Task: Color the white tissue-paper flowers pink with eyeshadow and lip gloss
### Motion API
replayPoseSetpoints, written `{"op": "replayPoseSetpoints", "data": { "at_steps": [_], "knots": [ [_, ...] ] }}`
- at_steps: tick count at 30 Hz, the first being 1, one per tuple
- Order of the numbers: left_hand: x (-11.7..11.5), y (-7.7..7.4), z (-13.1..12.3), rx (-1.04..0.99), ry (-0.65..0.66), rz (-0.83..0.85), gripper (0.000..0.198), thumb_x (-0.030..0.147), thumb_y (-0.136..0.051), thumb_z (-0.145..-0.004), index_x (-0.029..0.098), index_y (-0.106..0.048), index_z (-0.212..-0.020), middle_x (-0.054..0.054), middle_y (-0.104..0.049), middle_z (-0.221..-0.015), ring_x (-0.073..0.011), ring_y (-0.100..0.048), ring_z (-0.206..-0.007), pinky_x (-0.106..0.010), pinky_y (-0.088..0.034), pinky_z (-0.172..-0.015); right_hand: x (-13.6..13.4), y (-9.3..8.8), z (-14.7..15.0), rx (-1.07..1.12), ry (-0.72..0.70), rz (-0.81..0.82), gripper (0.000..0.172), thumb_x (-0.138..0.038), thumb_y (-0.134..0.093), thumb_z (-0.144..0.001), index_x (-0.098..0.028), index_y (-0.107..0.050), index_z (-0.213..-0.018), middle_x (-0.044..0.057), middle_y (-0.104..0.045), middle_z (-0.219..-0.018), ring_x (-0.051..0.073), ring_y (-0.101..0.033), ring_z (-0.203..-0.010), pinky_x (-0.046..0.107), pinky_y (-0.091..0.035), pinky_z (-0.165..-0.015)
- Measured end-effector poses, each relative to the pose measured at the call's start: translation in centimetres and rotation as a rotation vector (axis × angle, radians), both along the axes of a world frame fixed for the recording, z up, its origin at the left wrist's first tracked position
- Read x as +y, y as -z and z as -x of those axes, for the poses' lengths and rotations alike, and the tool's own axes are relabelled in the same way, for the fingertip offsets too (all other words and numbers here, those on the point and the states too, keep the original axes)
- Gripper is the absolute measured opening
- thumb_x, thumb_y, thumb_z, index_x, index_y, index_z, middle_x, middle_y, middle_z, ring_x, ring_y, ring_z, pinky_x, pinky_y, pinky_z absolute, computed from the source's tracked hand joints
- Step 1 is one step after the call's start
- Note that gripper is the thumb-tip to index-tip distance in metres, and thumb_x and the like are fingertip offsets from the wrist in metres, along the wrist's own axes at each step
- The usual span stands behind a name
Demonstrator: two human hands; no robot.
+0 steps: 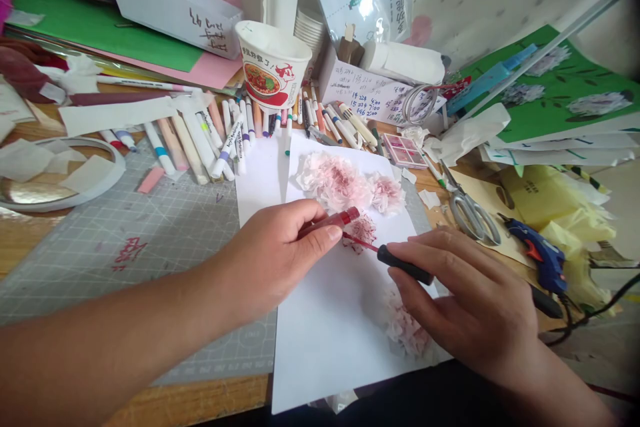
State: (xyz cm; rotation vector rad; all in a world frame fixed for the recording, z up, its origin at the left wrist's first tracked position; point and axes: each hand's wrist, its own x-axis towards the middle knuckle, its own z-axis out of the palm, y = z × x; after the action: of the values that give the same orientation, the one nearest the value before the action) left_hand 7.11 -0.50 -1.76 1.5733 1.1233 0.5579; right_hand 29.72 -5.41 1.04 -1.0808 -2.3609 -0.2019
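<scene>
Pinched in my left hand [295, 247] is a small tube of red lip gloss [343, 219], tilted with its neck toward the upper right. My right hand [465, 287] grips the black cap of the applicator wand [405, 264], whose thin red stem points left to just below the tube's neck. Under the wand, a patch of red marks [364, 232] shows on the white paper [320, 347]. Beyond my hands lie a large pink-and-white paper flower [333, 180] and a smaller one [387, 193]. Another pale flower [405, 327] is partly hidden by my right hand.
A grey cutting mat [190, 240] lies at the left. Several markers [243, 127] crowd the back beside a paper cup [273, 67]. To the right are a pink palette [405, 150], scissors [473, 213] and a blue glue gun [540, 253] with its cord. A tape roll [115, 167] sits far left.
</scene>
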Motion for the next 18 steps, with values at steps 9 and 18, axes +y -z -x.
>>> {"op": "replayPoseSetpoints", "data": {
  "at_steps": [9,18],
  "knots": [
    [-0.01,0.07,0.07,-0.008,0.006,-0.001,0.031,0.049,-0.049,-0.091,0.023,-0.049,-0.074,0.007,-0.042,-0.059,-0.0117,-0.040,-0.053,-0.025,-0.031,-0.048,0.09,-0.64,0.62,0.031,-0.017,-0.043,0.013,-0.004,-0.066,-0.080,-0.011,-0.067,-0.091,0.008,-0.067,-0.070,0.018,-0.065,-0.064,0.032,-0.053,-0.060],
    [0.12,0.08,0.01,0.016,0.004,0.008,0.031,0.050,-0.048,-0.090,0.022,-0.051,-0.076,0.008,-0.041,-0.058,-0.0110,-0.040,-0.051,-0.025,-0.030,-0.046,-0.27,-1.08,0.23,-0.004,0.016,-0.095,0.013,-0.003,-0.067,-0.079,-0.011,-0.067,-0.090,0.008,-0.068,-0.072,0.017,-0.064,-0.066,0.032,-0.053,-0.064]
  ]
}}
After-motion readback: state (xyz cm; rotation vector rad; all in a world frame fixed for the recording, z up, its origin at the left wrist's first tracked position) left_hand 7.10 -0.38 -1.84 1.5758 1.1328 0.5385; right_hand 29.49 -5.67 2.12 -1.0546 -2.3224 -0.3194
